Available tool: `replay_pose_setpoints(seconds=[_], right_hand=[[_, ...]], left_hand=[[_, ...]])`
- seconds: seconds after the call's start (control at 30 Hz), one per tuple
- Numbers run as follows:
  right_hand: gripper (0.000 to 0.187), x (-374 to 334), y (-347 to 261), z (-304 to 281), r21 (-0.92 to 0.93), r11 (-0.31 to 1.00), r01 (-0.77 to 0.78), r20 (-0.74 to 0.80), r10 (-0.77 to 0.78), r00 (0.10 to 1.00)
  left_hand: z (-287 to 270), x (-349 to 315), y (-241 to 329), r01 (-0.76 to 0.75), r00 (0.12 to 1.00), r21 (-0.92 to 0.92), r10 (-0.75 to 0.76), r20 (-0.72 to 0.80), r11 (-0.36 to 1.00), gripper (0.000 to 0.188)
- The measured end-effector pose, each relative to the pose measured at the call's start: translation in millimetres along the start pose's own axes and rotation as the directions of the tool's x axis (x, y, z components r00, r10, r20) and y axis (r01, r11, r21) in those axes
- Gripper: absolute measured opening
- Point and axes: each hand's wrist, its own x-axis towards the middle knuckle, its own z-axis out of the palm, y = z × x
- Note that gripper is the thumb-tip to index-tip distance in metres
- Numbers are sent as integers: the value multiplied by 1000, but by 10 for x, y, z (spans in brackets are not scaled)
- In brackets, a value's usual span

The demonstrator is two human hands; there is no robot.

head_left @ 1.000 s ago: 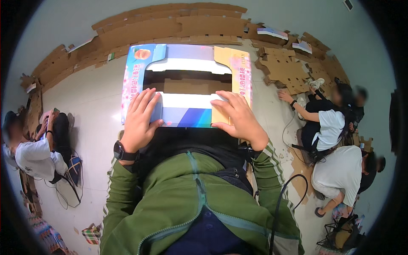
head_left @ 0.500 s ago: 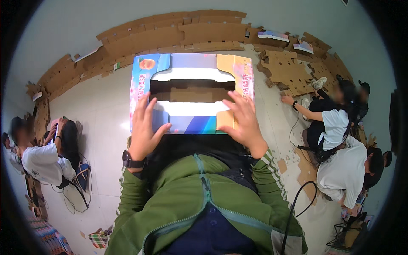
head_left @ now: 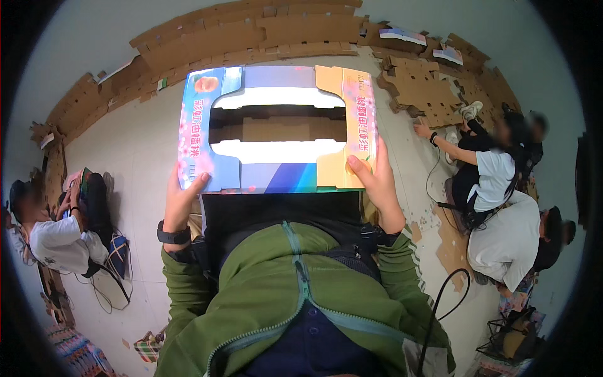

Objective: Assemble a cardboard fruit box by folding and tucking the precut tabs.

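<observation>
A colourful cardboard fruit carton (head_left: pixel 257 177) is in front of my lap, its top framing a wide opening that shows the brown inside. Blue and pink cover its left end; yellow and pink cover the right. My left hand (head_left: pixel 183 196) grips the near left corner, thumb on the top panel and fingers hidden down the side. At the near right corner, my right hand (head_left: pixel 380 182) holds the carton the same way, thumb pressed on the yellow panel. The box's underside is out of sight.
Flattened brown cardboard (head_left: pixel 418 88) lies at the far right, and more cardboard (head_left: pixel 207 47) lines the far wall. A person (head_left: pixel 63 239) sits at the left; several people (head_left: pixel 502 239) crouch or sit at the right. A black cable (head_left: pixel 461 273) loops beside my right arm.
Both hands have gone from spread over the carton's top to gripping its left and right sides. The carton sits slightly farther up and left in view.
</observation>
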Motion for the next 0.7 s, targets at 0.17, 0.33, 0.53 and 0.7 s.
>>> replay_pose_setpoints(seconds=[0.17, 0.33, 0.53, 0.7], right_hand=[[75, -11, -97, 39, -94, 995, -21, 4, 22, 1000], [76, -64, -175, 76, -240, 969, -61, -23, 57, 998], [76, -50, -204, 187, -573, 817, -56, -159, -44, 986], [69, -52, -171, 179, -512, 859, 3, -184, -114, 976]], left_hand=[[39, 5, 48, -56, 998, 106, 57, -10, 993, 52], [112, -1, 49, -96, 994, 130, 101, -39, 987, 49], [129, -36, 34, -120, 988, 216, 138, -70, 969, 53], [153, -54, 37, -97, 988, 204, 118, -94, 974, 54]])
